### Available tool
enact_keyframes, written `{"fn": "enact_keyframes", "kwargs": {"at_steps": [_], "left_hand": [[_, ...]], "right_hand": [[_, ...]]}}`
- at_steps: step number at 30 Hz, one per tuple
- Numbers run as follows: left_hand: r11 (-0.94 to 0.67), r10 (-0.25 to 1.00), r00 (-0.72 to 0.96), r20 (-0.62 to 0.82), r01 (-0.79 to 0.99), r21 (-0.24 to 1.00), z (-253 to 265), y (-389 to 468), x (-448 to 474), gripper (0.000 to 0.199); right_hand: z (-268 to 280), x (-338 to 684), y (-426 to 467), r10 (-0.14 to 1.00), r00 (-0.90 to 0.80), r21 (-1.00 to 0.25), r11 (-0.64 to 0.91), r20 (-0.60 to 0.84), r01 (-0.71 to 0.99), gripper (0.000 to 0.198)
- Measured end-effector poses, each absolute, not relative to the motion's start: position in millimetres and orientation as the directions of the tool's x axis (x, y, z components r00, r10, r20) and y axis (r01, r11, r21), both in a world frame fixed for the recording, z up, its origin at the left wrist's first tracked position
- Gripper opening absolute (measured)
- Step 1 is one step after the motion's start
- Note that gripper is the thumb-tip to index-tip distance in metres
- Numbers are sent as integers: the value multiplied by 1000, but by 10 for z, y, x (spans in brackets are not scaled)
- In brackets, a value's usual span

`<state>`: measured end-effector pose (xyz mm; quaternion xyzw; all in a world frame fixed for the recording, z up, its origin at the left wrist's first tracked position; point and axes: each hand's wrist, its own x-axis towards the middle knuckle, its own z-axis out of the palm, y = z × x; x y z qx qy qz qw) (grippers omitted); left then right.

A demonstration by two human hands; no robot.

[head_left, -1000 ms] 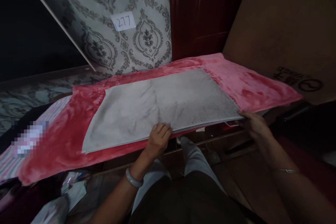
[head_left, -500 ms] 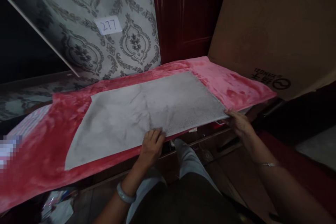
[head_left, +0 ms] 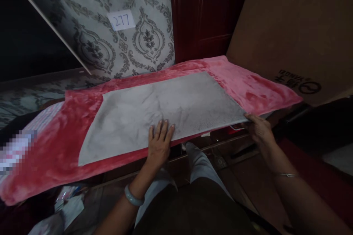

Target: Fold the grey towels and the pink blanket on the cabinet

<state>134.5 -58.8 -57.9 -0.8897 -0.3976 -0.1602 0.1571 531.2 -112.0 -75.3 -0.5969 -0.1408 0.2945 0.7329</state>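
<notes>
A whitish-grey cloth (head_left: 129,121), creased near its middle, lies spread over a red and pink plush blanket (head_left: 79,117). My left hand (head_left: 160,143) rests on the cloth's near edge, palm down, with its fingers spread. At the cloth's near right corner, my right hand (head_left: 259,128) pinches the edge between thumb and fingers. The underside of that grip is hidden. Just below the right hand a thin white cord or loop (head_left: 237,128) shows.
A large cardboard box (head_left: 284,33) leans at the right. Patterned wallpaper (head_left: 149,40) with a paper marked 277 (head_left: 121,20) and a dark red panel (head_left: 204,14) stand behind. A dark screen-like panel (head_left: 30,33) is at left. Plastic bags (head_left: 68,202) lie low at left.
My left hand has opened, its fingers now stretched out over the cloth instead of curled at the edge. My right hand stays at the corner. The view has shifted slightly.
</notes>
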Motion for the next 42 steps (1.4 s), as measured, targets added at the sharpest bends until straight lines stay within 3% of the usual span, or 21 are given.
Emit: {"fn": "enact_keyframes", "kwargs": {"at_steps": [6,9,11,13,15,16,18,20,23,26,27,29,32,35,38,40,42], "left_hand": [[-601,772,598,215,797,-60,-350,-665,1424,72],[-649,755,633,172,759,53,-135,-671,1398,67],[-684,729,666,156,717,137,0,-607,1392,56],[-700,713,690,121,693,171,98,-479,1430,50],[-701,709,703,50,697,151,148,-302,1506,51],[-699,710,705,6,703,133,159,-201,1547,53],[-684,719,691,-67,722,102,161,8,1601,57],[-646,754,650,-92,760,69,157,212,1586,59],[-487,872,487,-46,873,3,166,445,1454,60],[-284,955,286,80,958,-28,176,515,1341,62],[-293,949,294,116,956,-25,169,502,1332,62],[-458,880,456,129,889,-16,135,449,1345,61],[-657,754,656,29,754,20,70,394,1328,58],[-562,827,562,-14,827,18,85,448,1192,61],[-429,902,430,35,903,-29,219,579,1110,58],[-466,880,467,83,884,-38,317,684,1180,51],[-627,773,627,101,778,-37,354,795,1323,46]], "right_hand": [[-790,5341,-1144,616,757,-960,5,-219,-281,33],[-791,5408,-1211,618,772,-988,-61,-150,-143,32],[-726,5399,-1258,562,827,-996,-74,6,57,30],[-593,5278,-1256,524,786,-911,-43,328,410,29],[-431,5039,-1169,601,505,-671,71,620,738,32],[-360,4895,-1090,668,311,-542,165,676,824,34],[-270,4632,-880,774,4,-398,322,634,859,37],[-258,4489,-644,846,-145,-314,342,513,886,41],[-299,4518,-364,923,-111,-233,207,368,950,45],[-276,4545,-245,940,-62,-203,136,334,970,46],[-254,4502,-233,934,-86,-200,163,347,966,46],[-217,4363,-220,904,-199,-194,288,378,938,48],[-230,4238,-168,874,-367,-199,440,317,875,50],[-270,4384,-55,930,-296,-210,340,217,917,49],[-220,4485,109,959,-129,-210,184,252,960,44],[-153,4352,240,939,-154,-226,229,307,947,41],[-101,4120,388,889,-300,-235,392,345,890,40]]}}
